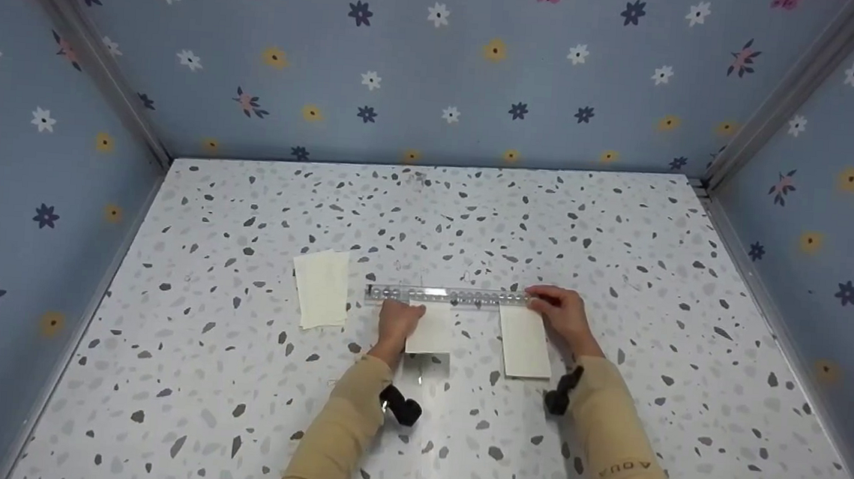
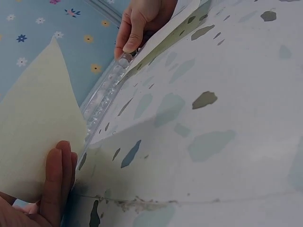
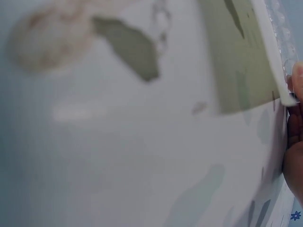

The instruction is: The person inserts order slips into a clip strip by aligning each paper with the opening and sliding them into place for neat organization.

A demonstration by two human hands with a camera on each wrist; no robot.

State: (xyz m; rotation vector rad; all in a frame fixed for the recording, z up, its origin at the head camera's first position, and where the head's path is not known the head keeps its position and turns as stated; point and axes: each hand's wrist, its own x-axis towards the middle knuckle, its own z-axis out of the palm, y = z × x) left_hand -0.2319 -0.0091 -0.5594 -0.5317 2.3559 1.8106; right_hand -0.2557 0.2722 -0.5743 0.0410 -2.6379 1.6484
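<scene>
A long clear plastic strip with a row of round cells (image 1: 453, 296) stretches across the white speckled table between both hands. My right hand (image 1: 563, 314) pinches its right end, thumb on top in the left wrist view. A cream paper piece (image 1: 525, 344) slants down from that end, casting a shadow beneath it in the right wrist view. My left hand (image 1: 397, 324) pinches a second cream paper piece (image 2: 40, 118) by its edge near the strip's left part. This piece stands tilted off the table. Only part of the right hand (image 3: 296, 127) shows in the right wrist view.
A loose stack of cream paper pieces (image 1: 322, 290) lies on the table left of the left hand. Blue flowered panels (image 1: 409, 65) enclose the table (image 1: 235, 406) at the back and both sides. Black wrist cameras (image 1: 402, 407) hang at both sleeves.
</scene>
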